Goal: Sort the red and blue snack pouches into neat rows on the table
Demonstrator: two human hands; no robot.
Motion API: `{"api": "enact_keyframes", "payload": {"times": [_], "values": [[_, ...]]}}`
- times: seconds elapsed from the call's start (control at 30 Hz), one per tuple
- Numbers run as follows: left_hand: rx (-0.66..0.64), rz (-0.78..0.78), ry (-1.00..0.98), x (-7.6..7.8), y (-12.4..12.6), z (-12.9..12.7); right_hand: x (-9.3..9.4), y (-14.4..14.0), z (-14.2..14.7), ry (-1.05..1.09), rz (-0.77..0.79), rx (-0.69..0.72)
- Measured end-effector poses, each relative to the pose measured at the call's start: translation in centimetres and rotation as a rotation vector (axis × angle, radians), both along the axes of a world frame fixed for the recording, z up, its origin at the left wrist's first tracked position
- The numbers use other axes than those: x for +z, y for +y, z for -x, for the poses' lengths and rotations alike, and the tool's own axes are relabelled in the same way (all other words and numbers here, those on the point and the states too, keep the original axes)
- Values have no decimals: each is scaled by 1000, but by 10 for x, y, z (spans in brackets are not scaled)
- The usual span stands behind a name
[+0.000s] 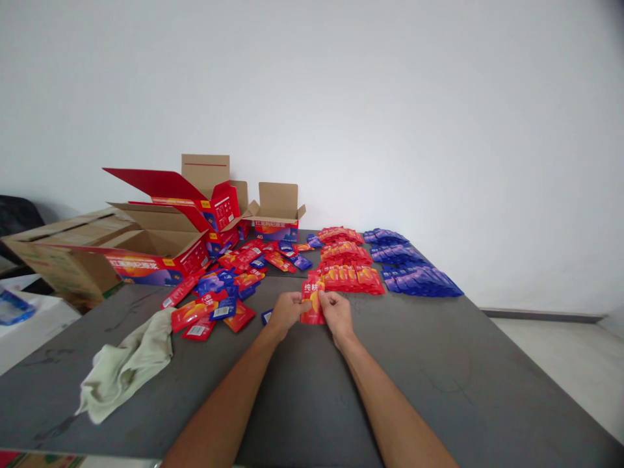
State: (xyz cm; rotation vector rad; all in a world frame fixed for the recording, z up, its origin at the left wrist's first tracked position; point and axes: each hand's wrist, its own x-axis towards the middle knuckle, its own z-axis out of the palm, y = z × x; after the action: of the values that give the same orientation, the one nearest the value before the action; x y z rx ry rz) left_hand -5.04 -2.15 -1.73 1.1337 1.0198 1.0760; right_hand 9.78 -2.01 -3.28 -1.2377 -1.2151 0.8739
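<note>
Between my two hands a red pouch (312, 312) is held upright, its printed front facing me. My left hand (286, 311) pinches its left edge, while my right hand (337, 313) grips the right edge with the thumb on the front. Just beyond lie overlapping rows of red pouches (353, 278). To their right are similar rows of blue pouches (419, 279). On the left, a loose heap mixes red and blue pouches (199, 311). Part of a blue pouch (266, 316) shows beside my left hand.
Open red cartons (151, 268) stand at the table's left, with another open carton (276, 231) at the back. A pale green cloth (129, 364) lies crumpled at the front left of the dark table (439, 377). Behind rises a white wall (390, 117).
</note>
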Motion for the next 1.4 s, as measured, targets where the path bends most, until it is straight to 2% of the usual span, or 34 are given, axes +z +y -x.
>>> {"api": "enact_keyframes", "payload": {"times": [0.1, 0.37, 0.47, 0.6, 0.77, 0.87, 0.93, 1.1, 1.4], "values": [[30, 9, -54, 1, 0, 1, -2, 0, 0, 5, -6, 34], [81, 30, -80, 2, 0, -5, -1, -1, -1, -113, -29, -54], [138, -1, -112, 3, 2, -5, 1, -4, 0, -130, 32, -39], [234, -17, -147, 4, 4, -2, 0, -9, 4, -32, 183, 40], [200, -16, -156, -2, 10, -3, 4, -9, 3, 201, 216, 84], [205, 5, -63, -10, 14, -6, 9, -2, -8, 303, 184, 27], [218, -22, 86, -14, 16, -6, 11, 5, -21, 364, 184, -39], [193, -254, 489, -15, 12, -6, 16, 29, -60, 410, 219, -188], [168, -324, 658, -2, 4, -8, 20, 61, -99, 424, 333, -270]]}}
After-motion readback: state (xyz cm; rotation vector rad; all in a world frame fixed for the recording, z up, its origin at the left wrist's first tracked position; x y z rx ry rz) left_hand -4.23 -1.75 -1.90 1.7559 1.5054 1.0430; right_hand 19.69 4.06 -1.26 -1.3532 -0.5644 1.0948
